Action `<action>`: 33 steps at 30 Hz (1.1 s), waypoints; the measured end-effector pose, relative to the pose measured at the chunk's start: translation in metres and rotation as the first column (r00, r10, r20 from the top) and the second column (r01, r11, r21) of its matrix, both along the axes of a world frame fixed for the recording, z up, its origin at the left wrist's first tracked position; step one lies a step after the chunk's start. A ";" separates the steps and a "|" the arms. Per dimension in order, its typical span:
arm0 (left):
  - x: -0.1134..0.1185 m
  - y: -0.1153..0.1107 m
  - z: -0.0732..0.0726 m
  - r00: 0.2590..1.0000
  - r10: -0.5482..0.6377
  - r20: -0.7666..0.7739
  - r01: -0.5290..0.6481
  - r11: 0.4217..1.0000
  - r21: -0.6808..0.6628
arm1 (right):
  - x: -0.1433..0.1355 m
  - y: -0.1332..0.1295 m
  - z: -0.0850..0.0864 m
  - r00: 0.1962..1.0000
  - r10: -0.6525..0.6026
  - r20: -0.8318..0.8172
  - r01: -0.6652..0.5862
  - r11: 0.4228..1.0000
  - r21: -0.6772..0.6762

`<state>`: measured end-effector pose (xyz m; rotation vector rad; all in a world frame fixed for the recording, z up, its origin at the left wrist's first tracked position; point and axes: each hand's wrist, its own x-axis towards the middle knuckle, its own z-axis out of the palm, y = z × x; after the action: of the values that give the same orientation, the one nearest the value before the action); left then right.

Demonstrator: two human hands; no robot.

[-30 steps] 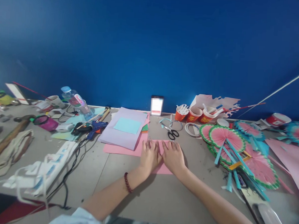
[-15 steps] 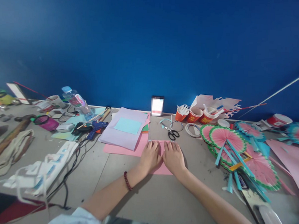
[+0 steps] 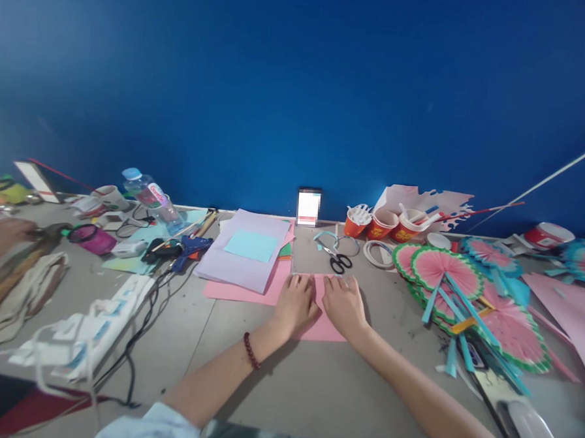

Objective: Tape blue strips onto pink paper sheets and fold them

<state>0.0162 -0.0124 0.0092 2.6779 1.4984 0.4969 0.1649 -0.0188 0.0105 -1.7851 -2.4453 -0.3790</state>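
Observation:
A sheet of pink paper [image 3: 322, 328] lies on the grey table in front of me. My left hand [image 3: 295, 304] rests on its left half, fingers bent over the far edge. Beside it, my right hand [image 3: 344, 303] grips the same far edge on the right, and a strip of paper shows between the two hands. Both hands are closed on the sheet; the fingertips are partly hidden. Just beyond my right hand lie black-handled scissors [image 3: 340, 263]. To the left of my left hand is a stack of paper, with a lilac sheet [image 3: 250, 275] and a small light-blue sheet [image 3: 252, 245] on top.
Pink-and-green paper fans [image 3: 446, 273] lie at the right. Red paper cups [image 3: 381, 225] and a phone [image 3: 308, 208] stand along the blue wall. On the left are a glue gun [image 3: 191, 249], a bottle [image 3: 154, 195] and a power strip [image 3: 105, 327]. Another person's hand [image 3: 2, 240] is at far left.
My hands have drawn slightly apart at the sheet's far edge, the right one shifting a little right. At far left, the other person's hand has come further into view.

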 end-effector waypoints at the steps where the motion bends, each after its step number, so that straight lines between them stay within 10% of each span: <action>1: -0.001 0.001 -0.001 1.000 -0.005 -0.012 0.005 1.000 0.005 | 0.004 0.003 0.002 1.000 0.007 -0.022 -0.007 1.000 -0.020; 11: -0.016 0.022 -0.016 0.999 -0.023 -0.049 0.028 0.992 0.119 | 0.044 0.042 -0.006 0.863 -0.009 -0.505 -0.098 0.978 -0.184; 26: -0.016 0.023 -0.024 0.985 -0.130 0.113 0.107 0.977 0.187 | 0.053 0.038 0.015 0.736 -0.148 -0.661 -0.134 0.925 -0.357; 33: -0.011 0.016 -0.011 0.924 -0.172 0.342 0.111 0.975 0.190 | 0.044 0.035 0.031 0.345 -0.321 -0.882 -0.304 0.851 -0.428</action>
<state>0.0053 0.0031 -0.0019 2.5967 1.1991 1.0757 0.2088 0.0158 0.0418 -1.4097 -1.6293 1.1929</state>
